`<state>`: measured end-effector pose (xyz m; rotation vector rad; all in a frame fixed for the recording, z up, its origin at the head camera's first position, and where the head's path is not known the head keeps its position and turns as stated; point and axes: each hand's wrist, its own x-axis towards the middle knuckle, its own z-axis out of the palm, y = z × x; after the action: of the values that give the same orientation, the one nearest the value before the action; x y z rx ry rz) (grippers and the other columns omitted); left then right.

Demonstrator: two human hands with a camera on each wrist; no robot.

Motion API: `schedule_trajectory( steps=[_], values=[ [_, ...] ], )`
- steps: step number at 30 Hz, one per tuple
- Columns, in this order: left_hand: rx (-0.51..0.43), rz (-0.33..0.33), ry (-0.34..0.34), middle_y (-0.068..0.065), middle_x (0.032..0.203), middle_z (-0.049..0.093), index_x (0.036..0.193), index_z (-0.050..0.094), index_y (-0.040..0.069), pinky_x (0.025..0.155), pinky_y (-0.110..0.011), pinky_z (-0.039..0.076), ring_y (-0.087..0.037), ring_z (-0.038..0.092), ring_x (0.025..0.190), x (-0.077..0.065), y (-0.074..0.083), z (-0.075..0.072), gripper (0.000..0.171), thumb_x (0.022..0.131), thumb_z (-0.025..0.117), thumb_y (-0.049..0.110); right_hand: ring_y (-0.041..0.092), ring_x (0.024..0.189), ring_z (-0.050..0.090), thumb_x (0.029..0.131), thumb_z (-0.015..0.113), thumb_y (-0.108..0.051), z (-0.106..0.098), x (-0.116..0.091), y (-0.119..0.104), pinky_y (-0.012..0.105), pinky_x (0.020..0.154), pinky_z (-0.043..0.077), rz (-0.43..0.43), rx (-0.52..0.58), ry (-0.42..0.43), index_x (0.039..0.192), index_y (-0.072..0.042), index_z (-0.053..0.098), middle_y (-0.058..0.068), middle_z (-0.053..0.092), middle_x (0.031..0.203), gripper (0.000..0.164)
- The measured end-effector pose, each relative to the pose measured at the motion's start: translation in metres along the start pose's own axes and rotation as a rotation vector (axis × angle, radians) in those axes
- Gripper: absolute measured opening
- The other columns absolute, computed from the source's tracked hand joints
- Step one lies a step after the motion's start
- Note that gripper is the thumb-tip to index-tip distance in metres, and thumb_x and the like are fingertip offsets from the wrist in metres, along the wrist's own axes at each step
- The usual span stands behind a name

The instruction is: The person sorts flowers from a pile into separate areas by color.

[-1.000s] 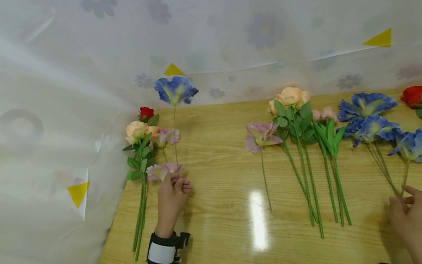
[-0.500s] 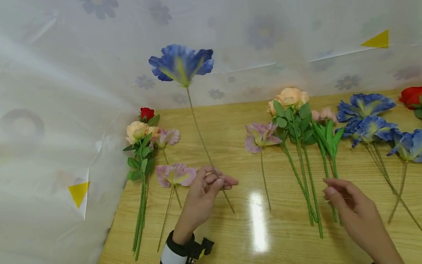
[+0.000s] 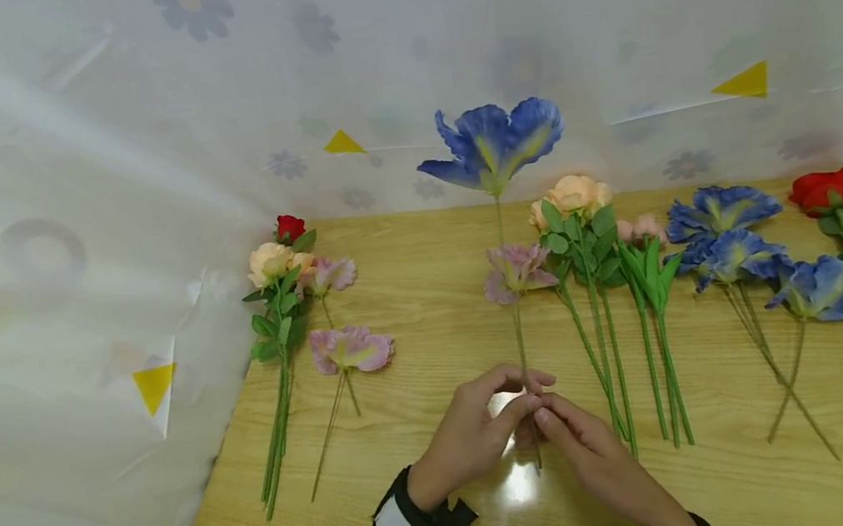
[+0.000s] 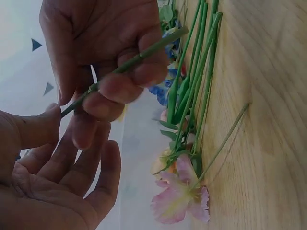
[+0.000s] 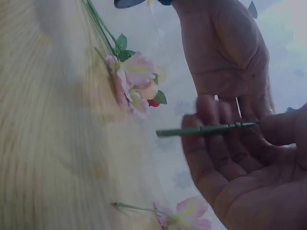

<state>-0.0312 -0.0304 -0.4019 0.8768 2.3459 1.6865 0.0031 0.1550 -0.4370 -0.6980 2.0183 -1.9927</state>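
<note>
A blue artificial flower [image 3: 494, 148] stands upright above the table, its bloom in front of the wall sheet. My left hand [image 3: 473, 425] pinches the lower stem between thumb and forefinger. My right hand [image 3: 596, 452] meets it there, thumb and fingers pinching the same stem. In the left wrist view the green stem end [image 4: 165, 42] lies across the right hand's fingers [image 4: 117, 88] and sticks out past them. The right wrist view also shows this stem [image 5: 192, 131] along the fingers. Behind the held stem, a pink flower [image 3: 518, 269] lies on the table.
At left on the wooden table [image 3: 432, 295] lie peach roses [image 3: 269, 264], a red rose [image 3: 289, 228] and pink flowers [image 3: 354, 350]. To the right are more peach roses [image 3: 577, 195], pink tulips [image 3: 644, 229], blue flowers [image 3: 737, 256] and red roses [image 3: 829, 190]. A patterned sheet [image 3: 403, 47] hangs behind.
My left hand has carried the blue flower from the left side to the middle. My right hand has left the blue flowers at right and come to the held stem.
</note>
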Motion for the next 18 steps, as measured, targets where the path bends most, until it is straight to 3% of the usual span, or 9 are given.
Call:
schedule_trajectory(
  steps=[4,6,9,13,18],
  values=[
    [0.069,0.058,0.023,-0.004,0.121,0.07,0.108,0.064,0.012,0.094,-0.026,0.053,-0.009,0.065,0.115,0.002,0.0,0.003,0.014,0.1,0.057,0.019,0.021,0.068,0.049,0.106,0.023,0.005,-0.001,0.0,0.005,0.027,0.06,0.048,-0.109,0.072,0.013,0.105,0.007,0.048,0.013,0.048,0.081,0.025],
    [0.098,0.073,0.032,-0.004,0.121,0.07,0.112,0.065,0.012,0.095,-0.028,0.053,-0.009,0.064,0.116,0.002,0.0,0.003,0.017,0.1,0.057,0.02,0.024,0.058,0.037,0.107,0.02,0.003,-0.003,-0.001,0.004,0.033,0.05,0.037,-0.101,0.093,0.041,0.101,0.006,0.045,0.013,0.039,0.073,0.025],
    [0.137,0.021,0.048,0.001,0.123,0.067,0.119,0.065,0.015,0.095,-0.03,0.053,-0.008,0.061,0.117,0.0,-0.001,-0.001,0.023,0.102,0.055,0.026,0.023,0.052,0.027,0.109,0.019,-0.002,-0.007,-0.003,0.002,0.034,0.044,0.028,-0.058,0.059,0.114,0.095,0.001,0.043,0.011,0.03,0.066,0.027],
    [0.168,-0.088,0.108,0.003,0.124,0.065,0.124,0.063,0.017,0.094,-0.031,0.053,-0.01,0.061,0.115,-0.009,-0.008,-0.018,0.027,0.102,0.055,0.03,0.019,0.048,0.029,0.109,0.023,-0.006,-0.021,-0.008,-0.002,0.031,0.041,0.029,-0.025,-0.064,0.295,0.094,0.002,0.045,0.007,0.033,0.065,0.028],
    [0.262,-0.195,0.308,-0.005,0.12,0.065,0.124,0.062,0.009,0.088,-0.035,0.055,-0.018,0.064,0.107,-0.03,-0.022,-0.053,0.027,0.101,0.058,0.023,0.013,0.044,0.03,0.109,0.031,-0.011,-0.051,-0.022,-0.006,0.03,0.041,0.029,0.066,-0.274,0.595,0.101,0.005,0.052,-0.002,0.037,0.064,0.028]
  ],
)
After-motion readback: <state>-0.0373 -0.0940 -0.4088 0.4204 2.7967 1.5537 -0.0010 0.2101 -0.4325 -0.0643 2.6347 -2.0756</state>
